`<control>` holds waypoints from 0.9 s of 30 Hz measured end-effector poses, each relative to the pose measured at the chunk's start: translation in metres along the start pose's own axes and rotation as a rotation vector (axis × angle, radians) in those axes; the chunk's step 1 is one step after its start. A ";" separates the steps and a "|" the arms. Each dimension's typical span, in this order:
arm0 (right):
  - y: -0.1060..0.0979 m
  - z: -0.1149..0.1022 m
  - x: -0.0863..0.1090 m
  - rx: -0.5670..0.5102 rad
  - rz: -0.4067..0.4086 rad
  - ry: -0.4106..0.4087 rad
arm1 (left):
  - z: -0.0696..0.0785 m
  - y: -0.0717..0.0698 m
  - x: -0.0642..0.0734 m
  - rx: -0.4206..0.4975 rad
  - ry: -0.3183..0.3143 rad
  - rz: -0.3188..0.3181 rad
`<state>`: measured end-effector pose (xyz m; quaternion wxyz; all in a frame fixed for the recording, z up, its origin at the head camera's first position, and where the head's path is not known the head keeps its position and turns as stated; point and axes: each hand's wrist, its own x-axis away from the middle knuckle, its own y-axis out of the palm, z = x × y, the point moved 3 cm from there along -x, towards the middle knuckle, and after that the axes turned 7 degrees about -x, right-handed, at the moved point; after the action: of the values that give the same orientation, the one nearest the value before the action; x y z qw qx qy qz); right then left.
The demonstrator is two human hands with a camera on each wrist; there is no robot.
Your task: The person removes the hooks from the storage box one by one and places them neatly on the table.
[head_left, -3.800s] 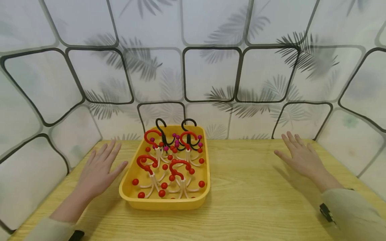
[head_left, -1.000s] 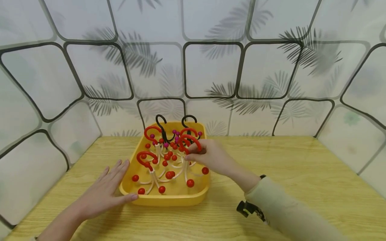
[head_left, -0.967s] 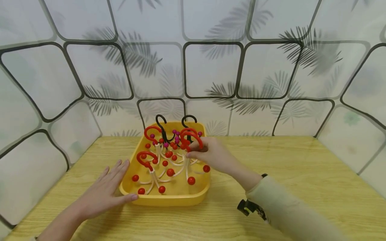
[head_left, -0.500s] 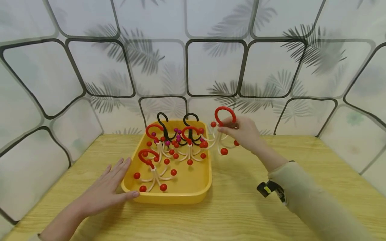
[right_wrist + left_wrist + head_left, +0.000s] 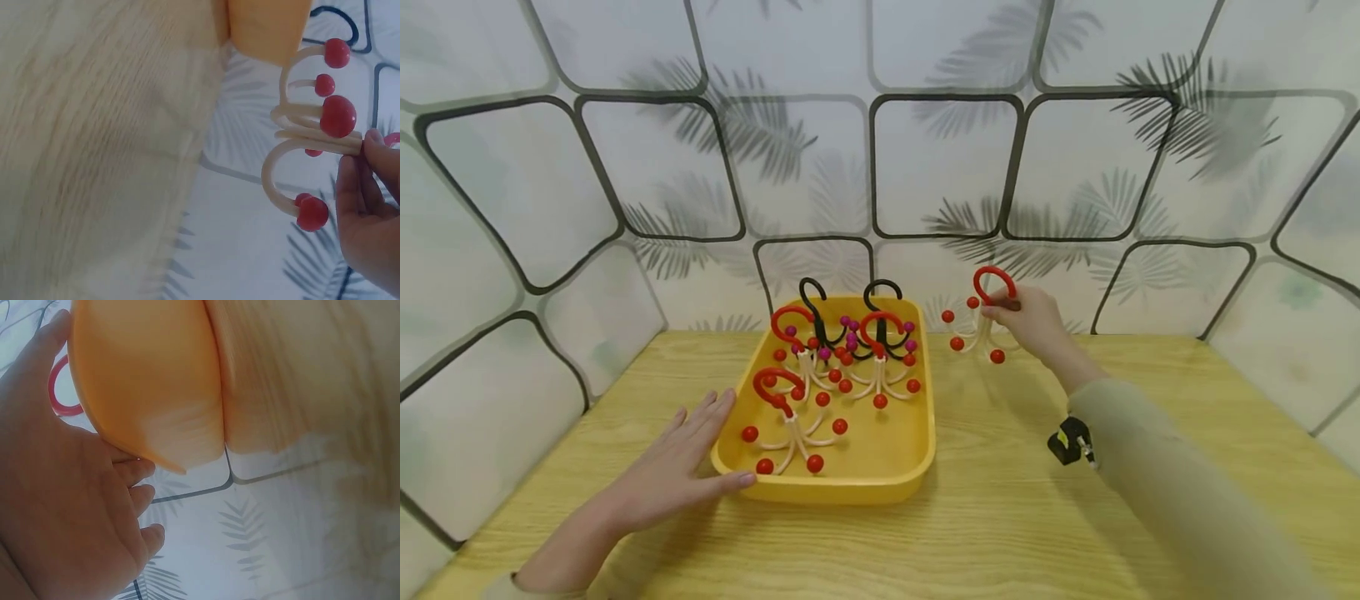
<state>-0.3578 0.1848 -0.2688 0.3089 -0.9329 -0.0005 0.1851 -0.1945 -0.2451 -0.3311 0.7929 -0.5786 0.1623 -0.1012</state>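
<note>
My right hand (image 5: 1033,321) pinches a red-and-cream multi-arm hanging hook (image 5: 983,329) below its red hook, in the air right of the tray. Its cream arms curve outward and end in red balls (image 5: 338,116), as the right wrist view shows. The yellow tray (image 5: 850,492) stands on the table, holding three more red-and-cream hanging hooks (image 5: 793,429) and two black hanging hooks (image 5: 880,321) with purple balls at the back. My left hand (image 5: 670,475) lies with straight fingers against the tray's left side, its thumb touching the front rim near the corner.
The wooden table (image 5: 1000,517) extends right of the tray and in front of it. Behind and on both sides rises a pale patterned backdrop (image 5: 940,167) with dark outlines and leaf prints.
My right hand has lifted the front right hanging hook out of the tray and carried it to the right. My left hand, earlier apart from the tray, now touches its corner.
</note>
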 end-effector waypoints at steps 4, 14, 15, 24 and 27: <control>0.007 0.012 -0.009 -0.046 -0.002 0.060 | 0.000 0.000 0.000 0.002 -0.004 -0.003; 0.035 0.028 -0.022 -0.062 -0.060 0.077 | 0.000 -0.001 0.001 0.010 0.005 0.008; 0.037 0.029 -0.023 -0.059 -0.068 0.076 | 0.000 -0.001 0.001 0.010 0.005 0.009; 0.045 0.038 -0.025 -0.066 -0.104 0.095 | 0.000 0.000 0.001 0.029 0.006 0.014; 0.049 0.042 -0.026 -0.079 -0.109 0.104 | 0.001 -0.001 0.001 0.026 0.017 0.025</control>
<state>-0.4018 0.1667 -0.3194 0.2812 -0.9513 -0.0424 0.1191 -0.1928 -0.2449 -0.3305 0.8001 -0.5653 0.1747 -0.0984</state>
